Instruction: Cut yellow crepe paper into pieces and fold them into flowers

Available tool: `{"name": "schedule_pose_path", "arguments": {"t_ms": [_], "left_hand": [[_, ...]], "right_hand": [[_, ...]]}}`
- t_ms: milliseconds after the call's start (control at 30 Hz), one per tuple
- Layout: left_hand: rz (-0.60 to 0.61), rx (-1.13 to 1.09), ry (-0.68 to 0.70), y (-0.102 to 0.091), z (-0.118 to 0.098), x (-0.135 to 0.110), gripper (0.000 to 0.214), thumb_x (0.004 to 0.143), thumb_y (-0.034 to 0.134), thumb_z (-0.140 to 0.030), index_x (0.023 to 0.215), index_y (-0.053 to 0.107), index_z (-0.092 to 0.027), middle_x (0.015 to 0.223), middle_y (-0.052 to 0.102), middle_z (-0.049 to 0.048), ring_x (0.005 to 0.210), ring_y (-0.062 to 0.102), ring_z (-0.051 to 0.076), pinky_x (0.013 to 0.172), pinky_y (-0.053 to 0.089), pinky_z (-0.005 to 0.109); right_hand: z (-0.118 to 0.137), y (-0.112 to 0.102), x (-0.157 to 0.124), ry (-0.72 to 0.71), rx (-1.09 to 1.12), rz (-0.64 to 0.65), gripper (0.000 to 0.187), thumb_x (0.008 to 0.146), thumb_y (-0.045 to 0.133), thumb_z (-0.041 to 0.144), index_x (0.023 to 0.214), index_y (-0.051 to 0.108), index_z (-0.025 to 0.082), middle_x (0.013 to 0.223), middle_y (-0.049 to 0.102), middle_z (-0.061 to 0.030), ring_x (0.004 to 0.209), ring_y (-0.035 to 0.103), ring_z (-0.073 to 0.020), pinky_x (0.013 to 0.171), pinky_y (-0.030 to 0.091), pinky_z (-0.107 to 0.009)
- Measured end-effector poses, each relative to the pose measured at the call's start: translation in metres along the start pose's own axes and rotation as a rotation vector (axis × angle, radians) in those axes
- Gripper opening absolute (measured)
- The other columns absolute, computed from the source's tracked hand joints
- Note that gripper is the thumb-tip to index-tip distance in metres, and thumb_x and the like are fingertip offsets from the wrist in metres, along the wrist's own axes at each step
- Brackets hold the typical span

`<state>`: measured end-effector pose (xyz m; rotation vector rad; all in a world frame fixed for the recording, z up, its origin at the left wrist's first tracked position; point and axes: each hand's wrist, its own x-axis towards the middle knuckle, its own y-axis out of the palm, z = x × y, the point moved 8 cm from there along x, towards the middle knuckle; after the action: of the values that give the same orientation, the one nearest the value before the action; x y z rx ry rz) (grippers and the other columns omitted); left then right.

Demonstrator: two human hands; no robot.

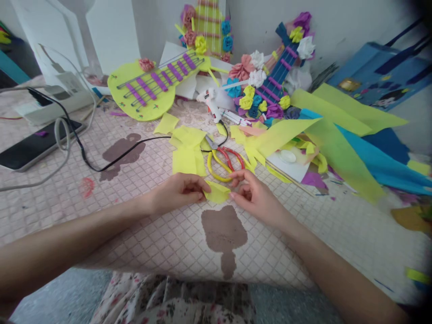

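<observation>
A small piece of yellow crepe paper [217, 192] is stretched between my two hands, just above the table's front part. My left hand [180, 191] pinches its left end between thumb and fingers. At its right end, my right hand [253, 193] is closed on the paper with thumb and fingertips. Right behind the paper lie scissors [218, 173] with red and yellow handles, their blades pointing away. Cut yellow crepe paper squares [189, 164] lie beyond my left hand. A white glue gun [212, 105] rests farther back, its black cord running left.
A yellow paper guitar [118, 92] and a blue guitar [270, 85] with paper flowers stand at the back. Crepe paper sheets [344, 153] heap up on the right. A phone [30, 150], cables and a power strip [50, 108] lie left. The tablecloth [151, 243] has worn brown patches.
</observation>
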<state>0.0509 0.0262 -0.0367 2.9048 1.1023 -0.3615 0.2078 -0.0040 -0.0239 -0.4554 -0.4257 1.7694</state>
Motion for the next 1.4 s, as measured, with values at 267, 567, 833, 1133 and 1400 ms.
{"name": "schedule_pose_path", "arguments": {"t_ms": [267, 567, 833, 1133, 1400], "left_hand": [[-0.014, -0.140, -0.069, -0.005, 0.008, 0.001, 0.017, 0.074, 0.062, -0.015, 0.091, 0.062, -0.014, 0.076, 0.065, -0.0003, 0.071, 0.061, 0.010, 0.073, 0.048, 0.026], [0.013, -0.043, -0.022, -0.004, 0.002, -0.001, 0.023, 0.075, 0.062, -0.019, 0.096, 0.057, -0.015, 0.080, 0.064, 0.0013, 0.070, 0.060, 0.010, 0.066, 0.049, 0.025], [-0.198, 0.853, 0.436, 0.005, -0.040, -0.018, 0.011, 0.078, 0.061, -0.015, 0.089, 0.059, -0.017, 0.092, 0.054, 0.0043, 0.087, 0.052, 0.016, 0.075, 0.046, 0.028], [-0.079, 0.897, 0.500, 0.014, -0.031, -0.015, 0.010, 0.086, 0.054, -0.013, 0.081, 0.063, -0.016, 0.091, 0.057, 0.0054, 0.087, 0.052, 0.017, 0.079, 0.043, 0.030], [-0.133, 0.855, 0.415, 0.012, -0.028, -0.015, 0.002, 0.083, 0.058, -0.017, 0.083, 0.060, -0.016, 0.087, 0.059, 0.0041, 0.086, 0.053, 0.018, 0.079, 0.042, 0.032]], "right_hand": [[0.030, 0.015, -0.009, -0.335, -0.541, -0.064, 0.017, 0.081, 0.059, 0.019, 0.093, 0.048, 0.020, 0.097, 0.053, -0.0046, 0.075, 0.056, -0.0154, 0.058, 0.044, -0.027], [0.028, 0.022, -0.011, -0.415, -0.665, -0.066, 0.012, 0.092, 0.043, 0.017, 0.089, 0.054, 0.018, 0.092, 0.056, -0.0052, 0.078, 0.057, -0.0153, 0.064, 0.046, -0.026], [0.024, 0.023, -0.011, -0.446, -0.608, 0.048, 0.012, 0.093, 0.044, 0.020, 0.088, 0.055, 0.018, 0.089, 0.056, -0.0045, 0.079, 0.055, -0.0153, 0.067, 0.046, -0.026], [0.024, 0.020, -0.010, -0.407, -0.525, 0.072, 0.005, 0.090, 0.050, 0.017, 0.087, 0.054, 0.018, 0.090, 0.056, -0.0032, 0.080, 0.055, -0.0143, 0.069, 0.044, -0.025], [0.023, 0.023, -0.010, -0.371, -0.545, 0.079, 0.008, 0.091, 0.049, 0.019, 0.085, 0.055, 0.019, 0.089, 0.057, -0.0029, 0.079, 0.055, -0.0141, 0.067, 0.042, -0.024]]}}
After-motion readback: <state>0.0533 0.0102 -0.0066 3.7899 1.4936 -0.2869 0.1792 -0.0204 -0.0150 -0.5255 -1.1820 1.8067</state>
